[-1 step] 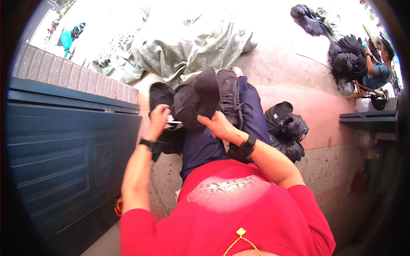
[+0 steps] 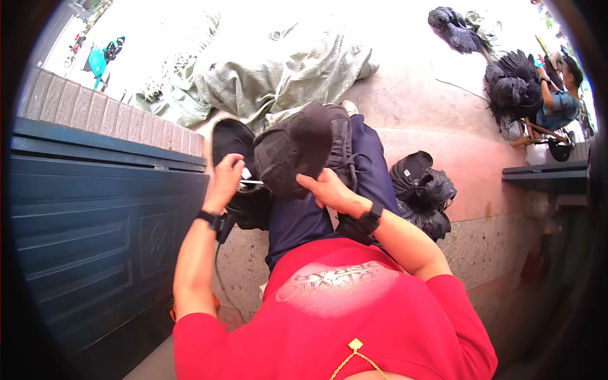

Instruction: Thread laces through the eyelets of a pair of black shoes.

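Note:
Over my lap is a black cap [image 2: 285, 155] with its curved brim toward the far right. My right hand [image 2: 329, 190] grips its near edge, thumb on top and fingers underneath. Just left of the cap, my left hand [image 2: 227, 180] has its fingers pinched together; what they hold, if anything, is hard to make out. A thin white strip [image 2: 252, 182] shows between that hand and the cap, with a small white tag beside it. Farther left sits another black cap-like piece [image 2: 231, 138]. Under the held cap's right side lies a black piece with dangling cords [image 2: 342, 142].
Black caps [image 2: 415, 171] are piled on the floor to my right. A grey-green woven sack [image 2: 285, 79] spreads ahead. A blue panelled door [image 2: 95, 215] and tiled ledge border my left. At the far right, a person [image 2: 560, 104] sits beside a dark bundle [image 2: 513, 85].
My left hand has moved a little left and down, away from the held cap. The cap has turned slightly, while my right hand keeps its grip.

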The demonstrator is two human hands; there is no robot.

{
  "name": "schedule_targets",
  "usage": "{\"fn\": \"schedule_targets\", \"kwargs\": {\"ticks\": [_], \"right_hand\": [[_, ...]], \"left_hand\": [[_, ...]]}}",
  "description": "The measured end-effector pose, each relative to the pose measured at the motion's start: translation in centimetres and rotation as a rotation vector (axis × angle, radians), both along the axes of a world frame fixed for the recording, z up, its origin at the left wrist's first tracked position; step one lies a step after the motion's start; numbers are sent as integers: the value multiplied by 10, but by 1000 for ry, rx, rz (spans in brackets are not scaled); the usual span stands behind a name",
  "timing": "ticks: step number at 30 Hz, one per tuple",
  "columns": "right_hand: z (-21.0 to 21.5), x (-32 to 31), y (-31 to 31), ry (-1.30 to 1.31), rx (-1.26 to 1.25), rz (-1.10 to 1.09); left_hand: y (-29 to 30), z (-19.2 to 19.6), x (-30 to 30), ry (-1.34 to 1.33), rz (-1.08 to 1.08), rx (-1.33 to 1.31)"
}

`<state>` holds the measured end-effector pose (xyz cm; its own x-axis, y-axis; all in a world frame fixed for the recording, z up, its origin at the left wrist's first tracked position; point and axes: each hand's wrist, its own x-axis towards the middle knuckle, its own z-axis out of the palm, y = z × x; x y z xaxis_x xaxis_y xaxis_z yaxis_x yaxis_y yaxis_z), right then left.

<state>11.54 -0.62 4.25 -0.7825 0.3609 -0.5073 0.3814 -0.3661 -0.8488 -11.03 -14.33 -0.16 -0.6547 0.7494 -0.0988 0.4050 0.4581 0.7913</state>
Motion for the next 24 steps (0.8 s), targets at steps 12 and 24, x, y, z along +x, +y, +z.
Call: {"fn": "schedule_targets", "kwargs": {"ticks": [12,24], "right_hand": [[-39,88,76,213,-493,-579],[-83,99,-6,-202,-872,-632]], "left_hand": [[52,66,135,122,-782,88],[59,77,146,155,-762,35]]}}
